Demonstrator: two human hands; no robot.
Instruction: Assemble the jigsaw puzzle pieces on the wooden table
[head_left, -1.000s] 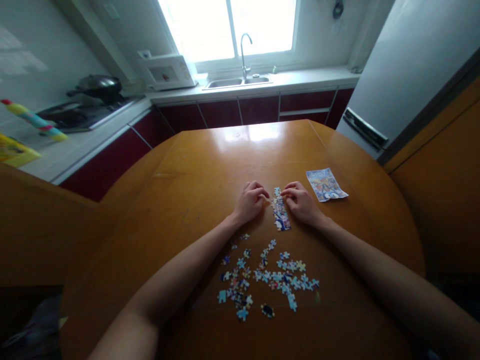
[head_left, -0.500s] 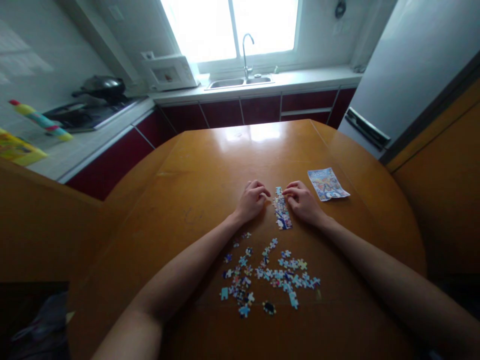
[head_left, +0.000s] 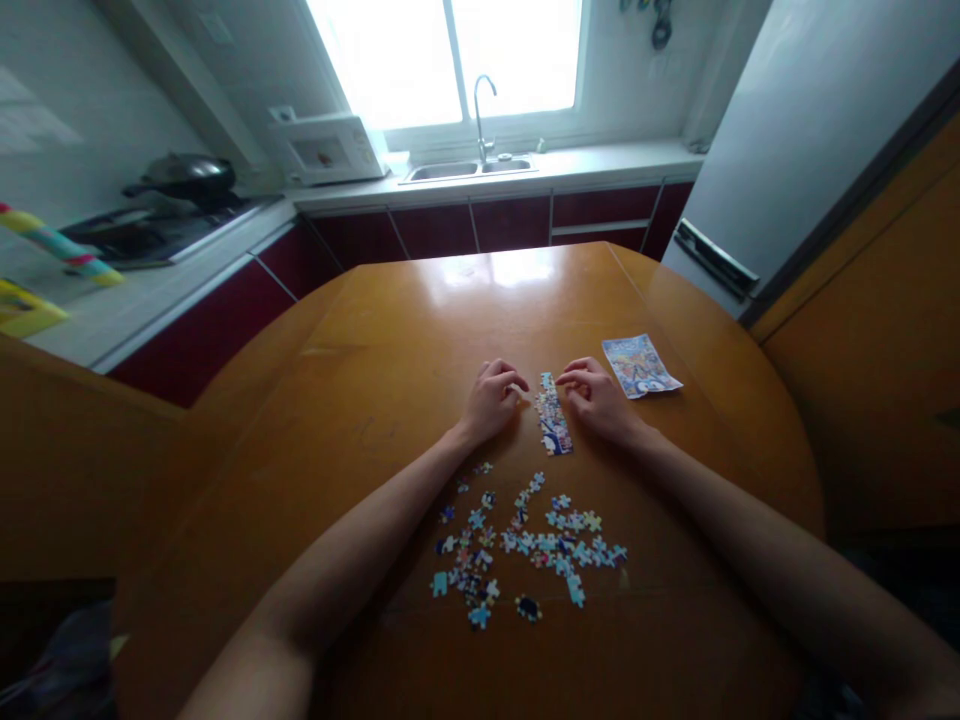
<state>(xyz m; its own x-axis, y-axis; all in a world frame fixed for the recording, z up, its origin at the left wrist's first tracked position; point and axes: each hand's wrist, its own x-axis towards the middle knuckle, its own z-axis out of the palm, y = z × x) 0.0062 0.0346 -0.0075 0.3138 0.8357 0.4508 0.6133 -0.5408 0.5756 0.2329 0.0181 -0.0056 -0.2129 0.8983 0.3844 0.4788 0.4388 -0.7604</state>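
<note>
A narrow strip of joined jigsaw pieces lies lengthwise on the wooden table between my hands. Just left of it rests my left hand, its fingers bent and a little apart from the thumb, with nothing visible in them. My right hand is at the strip's right side, fingertips close to its upper end, index finger and thumb apart. Whether those fingertips touch the strip I cannot tell. Nearer to me, between my forearms, loose jigsaw pieces are scattered, mostly light blue, white and dark.
A crumpled-edged picture sheet lies on the table beyond my right hand. Across the room are a sink, a microwave and a stove with a wok. A fridge stands at the right.
The whole view has shifted slightly, so everything sits a little further left. My right fingers have lifted or spread slightly at the strip's upper end. The strip and loose pieces look the same.
</note>
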